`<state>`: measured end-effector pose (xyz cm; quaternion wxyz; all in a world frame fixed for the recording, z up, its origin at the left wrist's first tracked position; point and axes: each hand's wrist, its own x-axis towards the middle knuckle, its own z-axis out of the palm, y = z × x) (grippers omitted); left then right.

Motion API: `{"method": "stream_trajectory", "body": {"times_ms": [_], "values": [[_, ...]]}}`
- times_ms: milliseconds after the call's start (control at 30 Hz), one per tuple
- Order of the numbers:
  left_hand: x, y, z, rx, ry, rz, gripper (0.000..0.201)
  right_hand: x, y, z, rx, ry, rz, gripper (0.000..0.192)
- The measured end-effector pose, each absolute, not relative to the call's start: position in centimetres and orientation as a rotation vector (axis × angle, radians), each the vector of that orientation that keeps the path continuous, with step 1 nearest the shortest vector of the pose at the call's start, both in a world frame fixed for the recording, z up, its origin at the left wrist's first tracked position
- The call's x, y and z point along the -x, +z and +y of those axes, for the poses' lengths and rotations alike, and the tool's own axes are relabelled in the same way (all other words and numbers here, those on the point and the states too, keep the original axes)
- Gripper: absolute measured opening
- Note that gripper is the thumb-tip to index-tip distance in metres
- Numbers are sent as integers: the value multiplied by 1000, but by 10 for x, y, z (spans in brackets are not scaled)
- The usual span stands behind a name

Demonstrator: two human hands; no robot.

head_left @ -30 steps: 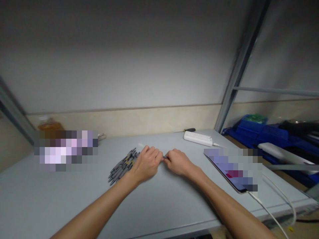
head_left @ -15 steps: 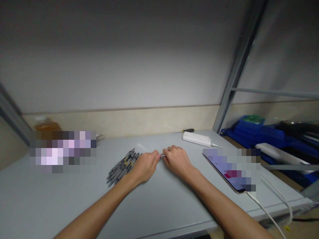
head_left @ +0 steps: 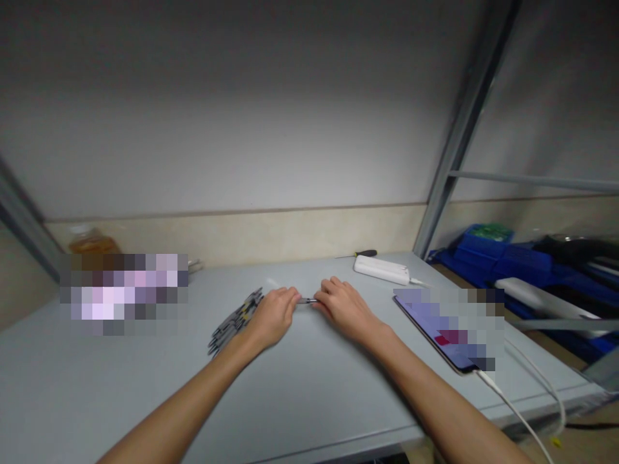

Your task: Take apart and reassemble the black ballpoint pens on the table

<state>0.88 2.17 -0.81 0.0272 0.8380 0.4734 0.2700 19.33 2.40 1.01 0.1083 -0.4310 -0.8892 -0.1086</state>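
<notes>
Presently we list, from our fingertips outward: one slim grey pen (head_left: 306,301), held level just above the table, its two ends pinched between the closed fingers of our left hand (head_left: 273,314) and the closed fingers of our right hand (head_left: 344,308). Change noted: a second ago the two hands sat knuckle to knuckle with only a sliver of the pen showing; now they stand a little apart and more of the barrel is bared between them, which we judge to mean the pen is being pulled or twisted along its length, though whether it has come into two pieces we cannot tell. Just behind the left fingers, partly hidden by that hand: a loose pile of grey pens (head_left: 235,320), some with yellow marks. Beyond the right fingers, toward the wall: a white power bank (head_left: 382,270), with a small screwdriver (head_left: 360,253) just past it. To the right of the right hand: a tablet (head_left: 438,328) lying flat, a white cable (head_left: 522,412) running from its near end over the edge. Surface: pale grey table (head_left: 309,393). Room: white wall with beige skirting, a grey metal rack post (head_left: 464,129), blue crates (head_left: 503,261) further right.
</notes>
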Motion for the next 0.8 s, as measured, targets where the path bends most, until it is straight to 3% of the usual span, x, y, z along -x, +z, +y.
{"method": "stream_trajectory", "body": {"times_ms": [133,367,567,800], "values": [[-9,-10,22,-2510,784,1490,33,-198,13,26,1285,-234,-2572,23],[-2,-9,25,-2420,958,1518,31,-207,11,27,1145,22,-2420,33],[2,-7,24,-2375,985,1490,32,-208,12,28,926,167,-2256,12],[1,-4,22,-2341,979,1472,32,-208,18,28,1130,497,-2104,32]]}}
